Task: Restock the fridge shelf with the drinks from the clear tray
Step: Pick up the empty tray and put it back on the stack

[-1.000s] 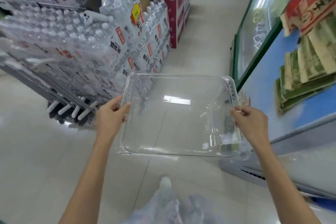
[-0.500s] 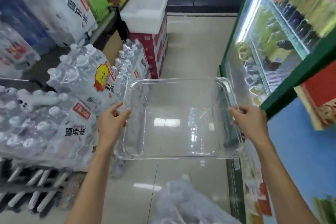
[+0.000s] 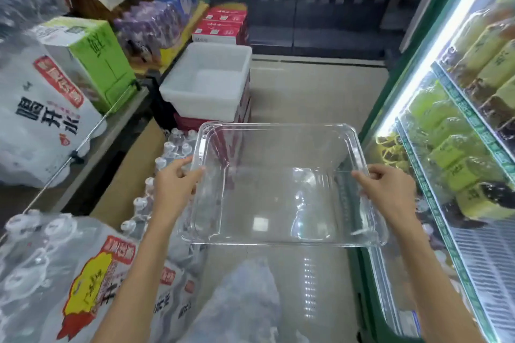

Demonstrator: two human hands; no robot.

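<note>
I hold the clear tray (image 3: 278, 203) level, arms outstretched, left hand (image 3: 174, 185) and right hand (image 3: 387, 189) clamped on its side rims beside the fridge (image 3: 459, 120).

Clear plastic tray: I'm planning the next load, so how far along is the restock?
Done, apparently: the clear plastic tray holds no drinks. In hand: left hand and right hand grip its side rims. Left: putting the tray away; the lit fridge on the right holds packed green cartons.
</note>
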